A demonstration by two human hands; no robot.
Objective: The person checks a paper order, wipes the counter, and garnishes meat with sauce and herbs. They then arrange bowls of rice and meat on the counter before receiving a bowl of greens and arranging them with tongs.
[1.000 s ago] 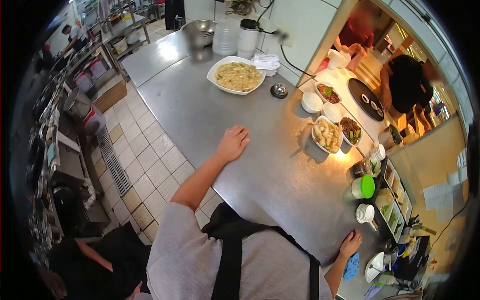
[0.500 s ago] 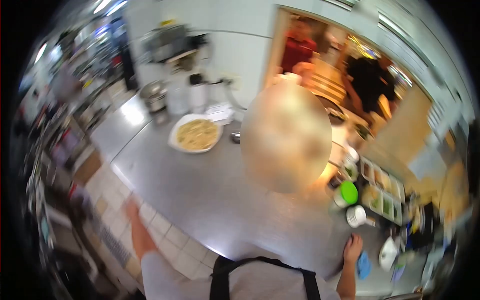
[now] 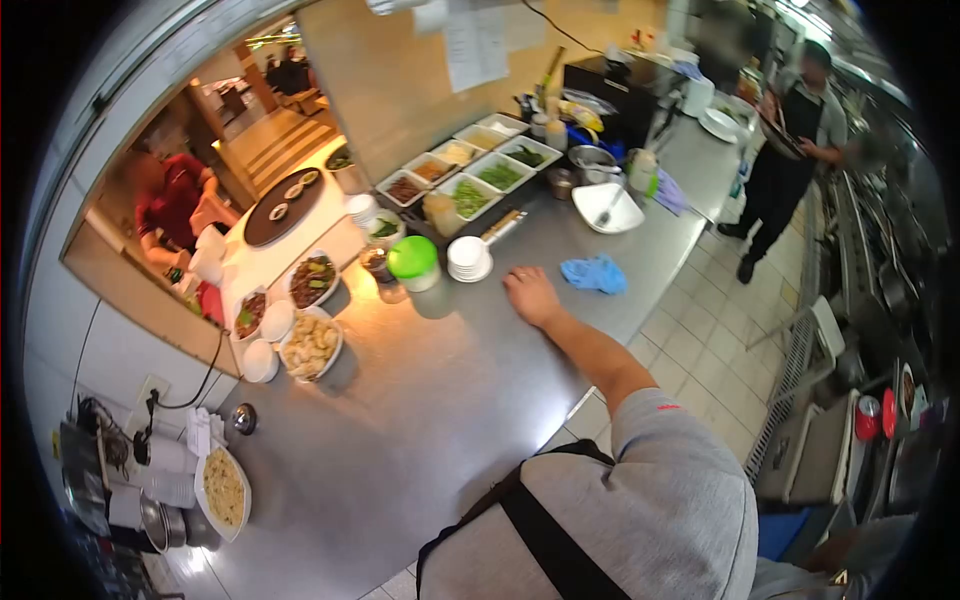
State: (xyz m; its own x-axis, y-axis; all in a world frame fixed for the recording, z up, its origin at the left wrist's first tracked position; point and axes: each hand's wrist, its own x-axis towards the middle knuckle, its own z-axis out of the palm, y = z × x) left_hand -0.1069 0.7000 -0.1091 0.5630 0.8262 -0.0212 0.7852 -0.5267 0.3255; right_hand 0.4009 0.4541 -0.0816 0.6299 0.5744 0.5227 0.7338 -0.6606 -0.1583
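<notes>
Currently: right hand (image 3: pixel 530 295) flat on desk (image 3: pixel 450 400), palm down, fingers loosely together, gripping nothing | blue cloth (image 3: pixel 595 272) just beside it, dish stack (image 3: pixel 468 258) near on its other side | left hand out of view | risk: a careless sweep would probably topple the stack.

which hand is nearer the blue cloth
Right. The right hand lies flat on the counter just beside the blue cloth; the left hand is out of view.
</notes>
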